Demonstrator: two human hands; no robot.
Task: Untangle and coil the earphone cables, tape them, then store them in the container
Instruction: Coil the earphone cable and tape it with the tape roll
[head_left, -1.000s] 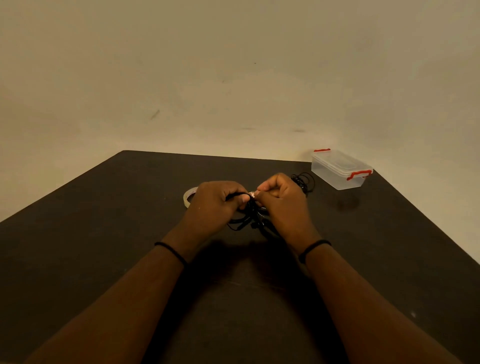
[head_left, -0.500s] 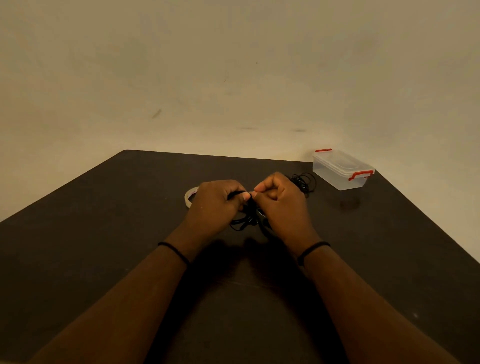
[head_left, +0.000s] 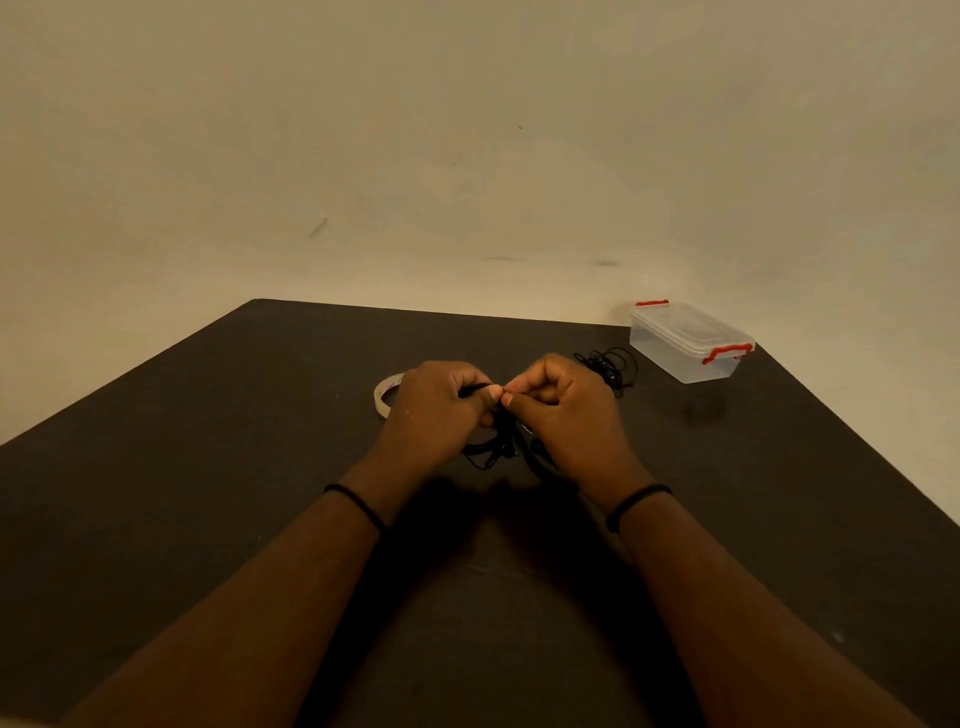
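My left hand (head_left: 435, 405) and my right hand (head_left: 563, 410) meet at the middle of the dark table (head_left: 208, 493). Both have curled fingers pinching a black earphone cable (head_left: 493, 447), whose loops hang down between the hands to the table. A second bundle of black earphone cable (head_left: 610, 366) lies on the table just behind my right hand. A roll of clear tape (head_left: 383, 395) lies flat behind my left hand, partly hidden by it. The clear container (head_left: 685, 343) with red latches stands at the table's far right corner, lid on.
A plain beige wall (head_left: 467, 156) rises behind the table. The table's far edge runs just behind the container, and its right edge slopes down toward the near right.
The hands have stayed in nearly the same place. The fingertips have shifted slightly on the cable between them.
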